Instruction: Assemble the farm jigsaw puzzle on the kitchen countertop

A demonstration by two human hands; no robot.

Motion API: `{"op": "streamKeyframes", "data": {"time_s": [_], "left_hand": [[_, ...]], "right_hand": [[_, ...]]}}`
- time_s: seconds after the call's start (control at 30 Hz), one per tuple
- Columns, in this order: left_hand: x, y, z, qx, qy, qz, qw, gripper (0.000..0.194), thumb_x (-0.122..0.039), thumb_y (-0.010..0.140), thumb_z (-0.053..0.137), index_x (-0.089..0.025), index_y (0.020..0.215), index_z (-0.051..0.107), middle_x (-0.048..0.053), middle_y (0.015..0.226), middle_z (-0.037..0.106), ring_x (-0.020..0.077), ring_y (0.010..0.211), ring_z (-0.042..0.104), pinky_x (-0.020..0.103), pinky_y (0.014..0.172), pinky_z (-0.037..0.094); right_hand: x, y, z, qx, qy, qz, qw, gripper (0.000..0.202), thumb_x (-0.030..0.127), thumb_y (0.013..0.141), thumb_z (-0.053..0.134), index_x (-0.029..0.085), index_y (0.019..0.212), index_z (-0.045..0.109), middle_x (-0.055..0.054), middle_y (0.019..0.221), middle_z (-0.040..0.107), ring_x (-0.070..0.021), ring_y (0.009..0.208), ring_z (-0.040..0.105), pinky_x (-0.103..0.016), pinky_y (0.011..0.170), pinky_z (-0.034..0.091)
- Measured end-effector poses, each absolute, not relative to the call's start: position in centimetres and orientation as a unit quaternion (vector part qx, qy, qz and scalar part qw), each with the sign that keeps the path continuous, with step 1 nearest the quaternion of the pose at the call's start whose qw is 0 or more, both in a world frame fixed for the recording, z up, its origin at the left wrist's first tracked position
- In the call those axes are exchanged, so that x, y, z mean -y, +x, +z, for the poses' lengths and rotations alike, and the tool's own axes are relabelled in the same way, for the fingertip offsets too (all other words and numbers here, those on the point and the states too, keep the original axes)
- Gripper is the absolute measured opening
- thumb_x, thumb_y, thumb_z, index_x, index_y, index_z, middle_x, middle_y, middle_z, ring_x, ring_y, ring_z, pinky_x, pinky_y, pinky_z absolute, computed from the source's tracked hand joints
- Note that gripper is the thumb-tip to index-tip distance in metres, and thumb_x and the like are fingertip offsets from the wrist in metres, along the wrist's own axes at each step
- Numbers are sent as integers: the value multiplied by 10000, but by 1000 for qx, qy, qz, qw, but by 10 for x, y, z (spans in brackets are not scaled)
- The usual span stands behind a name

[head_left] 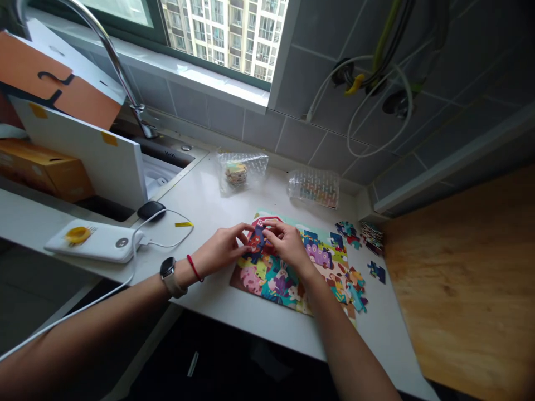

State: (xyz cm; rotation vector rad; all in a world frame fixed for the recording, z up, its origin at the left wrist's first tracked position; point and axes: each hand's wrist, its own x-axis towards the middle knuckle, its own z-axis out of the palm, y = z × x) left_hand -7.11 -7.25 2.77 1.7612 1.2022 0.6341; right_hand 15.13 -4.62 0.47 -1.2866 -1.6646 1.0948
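A colourful jigsaw puzzle [278, 281] with cartoon animals lies on the white counter, partly covered by my hands. My left hand [225, 245] reaches in from the left, thumb and fingers closed on the edge of a dark blue and red puzzle piece [256, 243]. From the other side, my right hand [288, 242] pinches the upper right part of that same piece. The piece is over the puzzle's upper left area; whether it lies flat cannot be told. Loose puzzle pieces [377, 272] and a stack of pieces [371, 236] are to the right.
Two clear bubble-wrap bags [313, 188] with puzzle pieces lie behind the puzzle. On the left are a white power bank [94, 240] with a cable and a black mouse-like object [151, 210]. A sink with a tall faucet [112, 55] holds boxes. A wooden board [463, 267] stands right.
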Motion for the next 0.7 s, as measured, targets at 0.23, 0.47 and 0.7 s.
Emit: {"op": "streamKeyframes", "data": {"time_s": [0.23, 0.47, 0.7], "left_hand": [[47, -93, 23, -420, 832, 197, 304, 277, -445, 992, 638, -236, 1140, 742, 62, 1063, 698, 177, 805, 675, 300, 780, 542], [11, -107, 18, -304, 877, 241, 282, 347, -403, 989, 679, -248, 1299, 693, 121, 1324, 669, 284, 1231, 611, 477, 1080, 503], [17, -112, 2, -306, 878, 187, 318, 962, -660, 786, 820, -305, 1595, 438, 133, 1639, 441, 418, 1561, 289, 619, 1266, 273]], "right_hand": [[55, 147, 3, 751, -496, 253, 356, 239, 232, 940, 686, 241, 1158, 784, -74, 1074, 743, -228, 1028, 693, -385, 968, 561], [68, 151, 10, 818, -462, 197, 280, 273, 302, 901, 795, 267, 1171, 785, -102, 1241, 709, -305, 1190, 612, -528, 1043, 543], [74, 150, 14, 854, -441, 181, 208, 467, 365, 821, 879, 282, 1264, 755, -119, 1427, 650, -363, 1370, 523, -617, 1106, 507]]}}
